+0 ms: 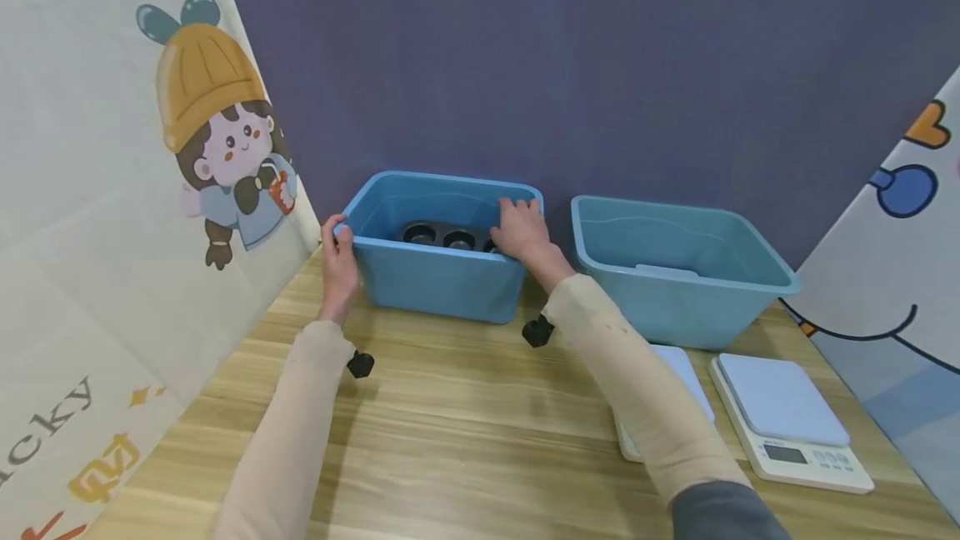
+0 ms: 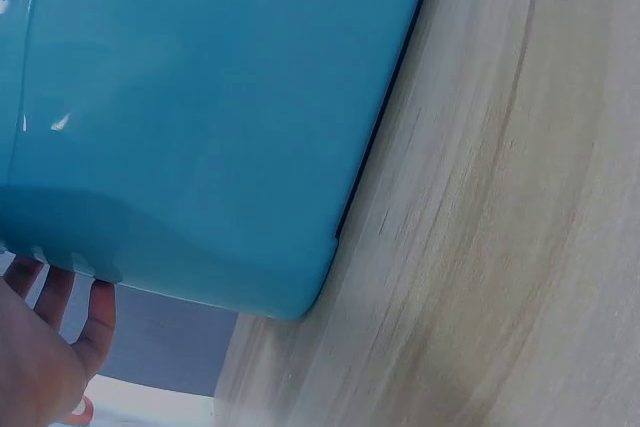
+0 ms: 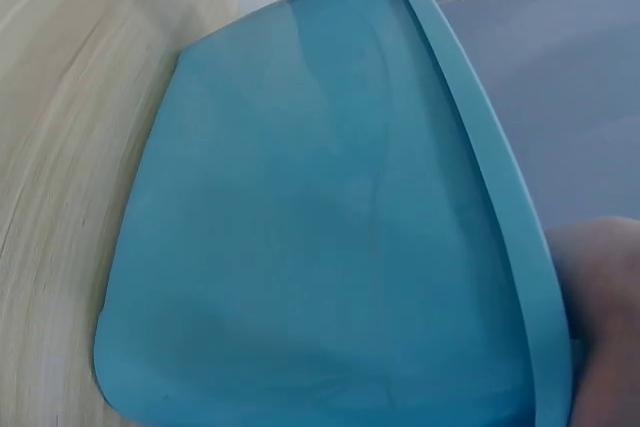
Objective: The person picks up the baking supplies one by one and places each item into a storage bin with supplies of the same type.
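A blue plastic bin (image 1: 435, 277) stands on the table near the back wall. My left hand (image 1: 340, 265) grips its front left corner, thumb at the rim; in the left wrist view the fingers (image 2: 100, 322) of that hand touch the outside of the end wall. My right hand (image 1: 522, 230) reaches across the front rim at the bin's right end, its fingertips hidden. A dark muffin pan (image 1: 438, 237) with round cups lies inside, its right part covered by this hand. In the right wrist view, only a blurred part of my right hand (image 3: 605, 287) shows behind the rim.
A second, greener bin (image 1: 675, 307) stands to the right, with a pale flat thing (image 1: 666, 272) inside. Before it lie a white kitchen scale (image 1: 787, 407) and another pale flat device (image 1: 686, 373), partly under my right forearm. A printed sheet (image 1: 97, 173) borders the left side.
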Demonstrator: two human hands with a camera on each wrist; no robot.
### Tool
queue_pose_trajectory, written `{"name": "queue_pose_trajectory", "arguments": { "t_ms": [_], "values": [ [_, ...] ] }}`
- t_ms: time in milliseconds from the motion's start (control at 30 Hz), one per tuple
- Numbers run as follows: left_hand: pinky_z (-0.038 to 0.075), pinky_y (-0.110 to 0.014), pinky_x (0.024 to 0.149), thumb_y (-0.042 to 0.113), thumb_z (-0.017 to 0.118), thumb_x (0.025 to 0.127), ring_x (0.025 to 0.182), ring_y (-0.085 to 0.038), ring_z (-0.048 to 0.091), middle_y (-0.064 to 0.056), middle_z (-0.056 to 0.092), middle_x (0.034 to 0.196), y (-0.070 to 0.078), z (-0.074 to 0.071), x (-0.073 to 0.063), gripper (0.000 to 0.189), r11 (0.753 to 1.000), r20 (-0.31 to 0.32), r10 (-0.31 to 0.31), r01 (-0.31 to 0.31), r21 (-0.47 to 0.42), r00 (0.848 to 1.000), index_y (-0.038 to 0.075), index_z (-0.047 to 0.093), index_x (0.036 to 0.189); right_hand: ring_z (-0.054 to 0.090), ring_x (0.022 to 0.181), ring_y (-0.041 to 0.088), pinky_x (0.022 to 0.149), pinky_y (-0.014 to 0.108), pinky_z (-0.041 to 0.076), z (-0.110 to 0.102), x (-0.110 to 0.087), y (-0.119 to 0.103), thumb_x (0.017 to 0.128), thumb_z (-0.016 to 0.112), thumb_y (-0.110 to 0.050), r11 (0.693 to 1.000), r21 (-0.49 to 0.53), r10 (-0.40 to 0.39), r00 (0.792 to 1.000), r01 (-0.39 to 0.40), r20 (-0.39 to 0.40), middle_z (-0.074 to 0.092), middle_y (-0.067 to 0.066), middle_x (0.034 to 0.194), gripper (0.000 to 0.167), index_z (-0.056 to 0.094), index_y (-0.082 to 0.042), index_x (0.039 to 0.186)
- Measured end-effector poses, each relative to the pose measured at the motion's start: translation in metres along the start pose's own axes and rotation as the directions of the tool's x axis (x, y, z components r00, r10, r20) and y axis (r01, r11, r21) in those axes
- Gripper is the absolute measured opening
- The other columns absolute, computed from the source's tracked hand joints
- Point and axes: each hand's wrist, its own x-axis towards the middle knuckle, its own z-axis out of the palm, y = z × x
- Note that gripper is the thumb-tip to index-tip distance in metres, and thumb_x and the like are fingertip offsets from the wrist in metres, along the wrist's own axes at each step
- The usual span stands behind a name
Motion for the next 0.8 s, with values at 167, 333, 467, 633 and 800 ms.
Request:
{"name": "queue_pose_trajectory", "arguments": {
  "t_ms": [167, 333, 467, 633, 800],
  "values": [
    [0.029, -0.027, 0.082, 0.024, 0.037, 0.108, 0.089, -0.014, 0.036, 0.000, 0.035, 0.094, 0.021, 0.003, -0.009, 0.041, 0.999, 0.005, 0.003, -0.003, 0.048, 1.000, 0.002, 0.040, 0.143, 0.036, 0.140, 0.037, 0.117, 0.048, 0.026, -0.004, 0.000, 0.006, 0.102, 0.053, -0.031, 0.999, 0.021, -0.044, 0.999, 0.044, -0.019, 0.049, 0.018, 0.146, 0.055, 0.041, -0.005, 0.149],
    [0.028, -0.027, 0.081, 0.026, 0.036, 0.109, 0.087, -0.011, 0.034, 0.002, 0.033, 0.093, 0.024, 0.005, -0.011, 0.042, 0.998, 0.008, 0.000, -0.001, 0.063, 1.000, 0.003, 0.039, 0.144, 0.038, 0.137, 0.038, 0.114, 0.049, 0.028, -0.010, -0.004, 0.012, 0.102, 0.054, -0.030, 0.992, 0.105, -0.071, 0.997, 0.074, -0.038, 0.053, 0.017, 0.142, 0.050, 0.047, -0.006, 0.146],
    [0.029, -0.028, 0.082, 0.028, 0.036, 0.109, 0.089, -0.013, 0.034, 0.002, 0.033, 0.094, 0.024, 0.006, -0.009, 0.043, 0.999, 0.017, -0.004, 0.003, 0.051, 1.000, 0.004, 0.038, 0.145, 0.045, 0.130, 0.034, 0.113, 0.047, 0.029, -0.016, -0.007, 0.017, 0.102, 0.055, -0.028, 0.980, 0.167, -0.096, 0.993, 0.105, -0.062, 0.056, 0.017, 0.136, 0.047, 0.050, -0.006, 0.143],
    [0.028, -0.028, 0.081, 0.026, 0.037, 0.109, 0.088, -0.012, 0.034, 0.002, 0.034, 0.094, 0.025, 0.009, -0.009, 0.042, 0.999, -0.001, -0.003, 0.003, 0.049, 1.000, 0.003, 0.039, 0.144, 0.046, 0.125, 0.034, 0.107, 0.046, 0.034, -0.020, -0.008, 0.025, 0.102, 0.055, -0.027, 0.960, 0.247, -0.112, 0.990, 0.131, -0.087, 0.059, 0.016, 0.131, 0.043, 0.054, -0.007, 0.140],
    [0.028, -0.029, 0.081, 0.027, 0.037, 0.109, 0.089, -0.013, 0.034, 0.001, 0.034, 0.095, 0.026, 0.011, -0.008, 0.042, 0.998, -0.004, -0.019, 0.019, 0.057, 1.000, 0.004, 0.039, 0.145, 0.049, 0.123, 0.032, 0.109, 0.045, 0.032, -0.026, -0.008, 0.031, 0.101, 0.056, -0.025, 0.948, 0.278, -0.124, 0.985, 0.154, -0.122, 0.061, 0.016, 0.128, 0.040, 0.056, -0.007, 0.137]
  ]
}}
